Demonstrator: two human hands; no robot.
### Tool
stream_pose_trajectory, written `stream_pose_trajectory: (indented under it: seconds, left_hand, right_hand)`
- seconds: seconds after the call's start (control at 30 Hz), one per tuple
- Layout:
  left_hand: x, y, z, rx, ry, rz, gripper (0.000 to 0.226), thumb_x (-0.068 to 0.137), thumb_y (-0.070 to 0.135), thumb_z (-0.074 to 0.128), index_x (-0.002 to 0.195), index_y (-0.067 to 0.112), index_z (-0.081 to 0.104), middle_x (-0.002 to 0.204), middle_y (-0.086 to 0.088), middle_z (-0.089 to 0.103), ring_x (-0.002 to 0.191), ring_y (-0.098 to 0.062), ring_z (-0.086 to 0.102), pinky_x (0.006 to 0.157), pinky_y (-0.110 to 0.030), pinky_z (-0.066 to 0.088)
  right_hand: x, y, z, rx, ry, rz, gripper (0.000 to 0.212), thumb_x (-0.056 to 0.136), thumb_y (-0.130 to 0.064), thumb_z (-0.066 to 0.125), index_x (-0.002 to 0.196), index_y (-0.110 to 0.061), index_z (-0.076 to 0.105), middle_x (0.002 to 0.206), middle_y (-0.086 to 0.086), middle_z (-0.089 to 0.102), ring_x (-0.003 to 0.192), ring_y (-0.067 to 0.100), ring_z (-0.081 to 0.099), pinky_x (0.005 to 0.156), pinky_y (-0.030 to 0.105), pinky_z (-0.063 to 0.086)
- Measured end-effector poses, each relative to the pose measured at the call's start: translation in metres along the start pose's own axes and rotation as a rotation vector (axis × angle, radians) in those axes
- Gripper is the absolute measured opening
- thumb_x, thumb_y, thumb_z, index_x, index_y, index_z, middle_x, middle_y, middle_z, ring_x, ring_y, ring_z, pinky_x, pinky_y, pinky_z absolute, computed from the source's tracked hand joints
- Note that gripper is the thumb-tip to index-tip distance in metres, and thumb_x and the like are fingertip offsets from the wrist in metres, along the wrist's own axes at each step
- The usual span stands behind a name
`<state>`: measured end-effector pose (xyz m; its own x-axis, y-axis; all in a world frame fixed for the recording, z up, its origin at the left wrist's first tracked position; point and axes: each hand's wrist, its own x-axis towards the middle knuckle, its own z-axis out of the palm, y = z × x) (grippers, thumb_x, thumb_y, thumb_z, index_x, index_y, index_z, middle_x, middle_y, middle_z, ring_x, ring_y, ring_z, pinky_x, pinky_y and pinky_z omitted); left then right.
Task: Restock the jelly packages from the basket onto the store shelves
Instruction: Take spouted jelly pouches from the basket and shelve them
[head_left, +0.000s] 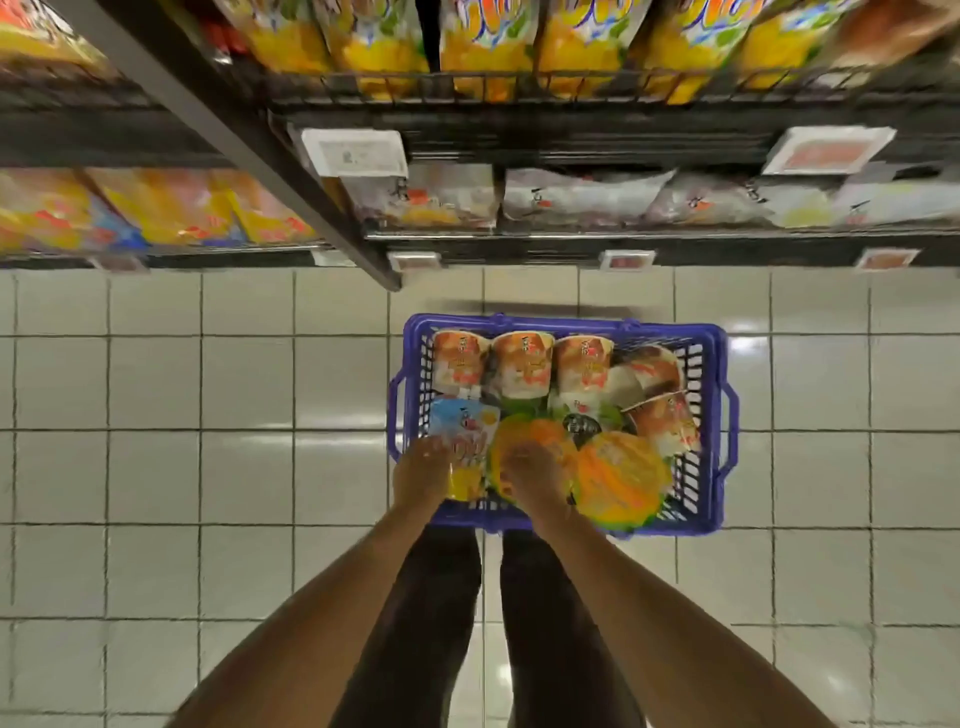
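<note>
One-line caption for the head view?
Left hand and right hand reach into a blue basket of jelly packages below shelves.

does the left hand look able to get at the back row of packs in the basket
Probably yes: the left hand is inside the open basket, on the blue pack, and the back row lies uncovered just beyond it.
</note>
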<state>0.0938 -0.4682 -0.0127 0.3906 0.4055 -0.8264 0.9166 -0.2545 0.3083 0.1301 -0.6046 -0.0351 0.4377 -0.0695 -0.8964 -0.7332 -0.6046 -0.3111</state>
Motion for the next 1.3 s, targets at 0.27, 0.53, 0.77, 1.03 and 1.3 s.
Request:
stream_pose_trajectory:
  seconds: [0.27, 0.53, 0.77, 1.03, 1.3]
  left_hand:
    - [0.054, -0.02, 0.038, -0.188, 0.059, -0.138, 0.036, 0.103, 0.043, 0.038, 0.109, 0.016, 0.063, 0.072, 0.007, 0.056, 0.061, -0.006, 0.051, 0.045, -0.021, 0.035]
    - [0.047, -0.024, 0.04, -0.277, -0.025, -0.157, 0.017, 0.098, 0.031, 0.055, 0.082, 0.027, 0.06, 0.067, 0.003, 0.06, 0.055, -0.011, 0.054, 0.043, -0.018, 0.042]
    - [0.006, 0.01, 0.008, -0.382, -0.183, -0.111, 0.038, 0.106, 0.034, 0.034, 0.118, 0.008, 0.06, 0.104, -0.017, 0.067, 0.094, -0.03, 0.066, 0.076, -0.031, 0.055]
    - [-0.115, 0.114, -0.08, -0.708, -0.284, 0.066, 0.041, 0.098, 0.041, 0.048, 0.121, 0.012, 0.064, 0.117, -0.019, 0.069, 0.111, -0.037, 0.065, 0.101, -0.057, 0.047]
    - [-0.287, 0.251, -0.184, -0.656, -0.158, 0.568, 0.039, 0.083, 0.021, 0.071, 0.113, -0.003, 0.068, 0.102, -0.011, 0.073, 0.095, -0.022, 0.067, 0.094, -0.042, 0.052]
  right_hand:
    - [0.033, 0.009, 0.05, 0.139, 0.037, -0.016, 0.015, 0.09, -0.014, 0.067, 0.075, -0.018, 0.063, 0.071, 0.002, 0.063, 0.061, 0.015, 0.058, 0.056, 0.028, 0.052]
    - [0.036, 0.026, 0.028, 0.153, 0.012, -0.01, 0.017, 0.092, -0.033, 0.066, 0.08, -0.021, 0.067, 0.077, 0.002, 0.07, 0.071, 0.02, 0.063, 0.056, 0.025, 0.046]
    - [-0.013, 0.009, -0.011, 0.536, -0.06, 0.001, 0.019, 0.101, -0.018, 0.053, 0.116, -0.015, 0.063, 0.113, 0.014, 0.07, 0.103, 0.031, 0.068, 0.085, 0.042, 0.057]
    - [-0.124, -0.062, -0.112, 0.798, -0.006, -0.181, 0.036, 0.093, -0.04, 0.061, 0.125, -0.023, 0.06, 0.122, 0.015, 0.067, 0.106, 0.032, 0.068, 0.089, 0.061, 0.054]
    - [-0.287, -0.185, -0.24, 0.826, 0.012, -0.502, 0.054, 0.087, -0.025, 0.073, 0.136, -0.014, 0.053, 0.126, 0.015, 0.066, 0.105, 0.027, 0.069, 0.078, 0.045, 0.059]
